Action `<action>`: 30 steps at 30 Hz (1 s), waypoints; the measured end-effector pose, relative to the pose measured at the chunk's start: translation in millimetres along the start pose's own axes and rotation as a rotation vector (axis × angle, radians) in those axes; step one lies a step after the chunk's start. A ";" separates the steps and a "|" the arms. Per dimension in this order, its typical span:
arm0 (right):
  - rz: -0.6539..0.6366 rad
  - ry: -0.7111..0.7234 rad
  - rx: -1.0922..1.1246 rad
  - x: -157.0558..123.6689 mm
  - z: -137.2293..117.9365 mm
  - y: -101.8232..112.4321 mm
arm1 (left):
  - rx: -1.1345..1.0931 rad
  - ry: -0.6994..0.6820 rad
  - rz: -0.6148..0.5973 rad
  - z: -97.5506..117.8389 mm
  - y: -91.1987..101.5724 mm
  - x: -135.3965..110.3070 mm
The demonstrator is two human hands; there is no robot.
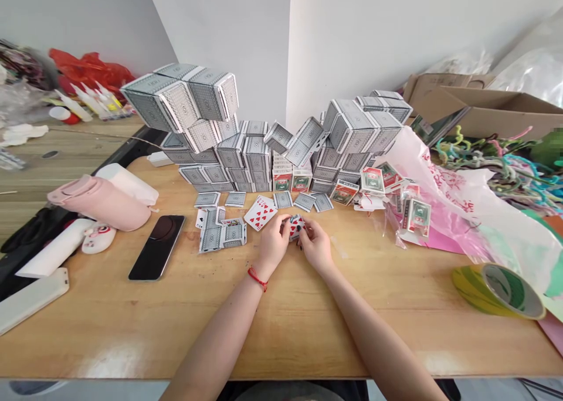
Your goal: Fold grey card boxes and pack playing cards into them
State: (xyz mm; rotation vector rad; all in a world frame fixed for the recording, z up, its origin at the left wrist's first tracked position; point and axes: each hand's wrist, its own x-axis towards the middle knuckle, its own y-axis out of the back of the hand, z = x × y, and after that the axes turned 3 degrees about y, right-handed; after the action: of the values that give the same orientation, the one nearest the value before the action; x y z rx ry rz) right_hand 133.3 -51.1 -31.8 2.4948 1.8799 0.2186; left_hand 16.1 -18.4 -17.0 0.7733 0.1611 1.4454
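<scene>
Both hands meet over the middle of the wooden table (pixel 281 330). My left hand (pixel 272 244), with a red string on its wrist, and my right hand (pixel 315 245) both pinch one small folded playing card (pixel 295 226) with red pips, held between the fingertips. Just left of it lie a face-up red nine card (pixel 260 213) and a flat cluster of joined grey-backed cards (pixel 221 233). Behind them rises a large structure of cubes made from grey-backed cards (pixel 246 137).
A black phone (pixel 157 246), a pink bottle (pixel 99 201) and white cases lie at the left. Small card boxes (pixel 416 214) and a pink plastic bag (pixel 444 196) sit at the right, with a green tape roll (pixel 505 289), coloured pipe cleaners (pixel 497 160) and cardboard boxes (pixel 488 105).
</scene>
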 end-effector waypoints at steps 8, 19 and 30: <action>0.016 0.017 0.015 4.0 8.1 2.7 | 0.003 -0.079 0.007 0.9 -1.6 -0.9; 0.079 0.000 -0.029 3.5 0.3 3.3 | 0.030 -0.079 -0.008 -7.9 -3.8 -1.0; 0.116 -0.011 0.003 10.6 4.8 12.2 | -0.656 0.330 -0.283 -1.2 9.0 7.4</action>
State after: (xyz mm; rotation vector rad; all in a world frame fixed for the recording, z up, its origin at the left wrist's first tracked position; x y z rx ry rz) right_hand 148.4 -44.0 -34.3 2.6035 1.7346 0.2025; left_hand 9.2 -11.7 -10.3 -0.0266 0.0369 1.2356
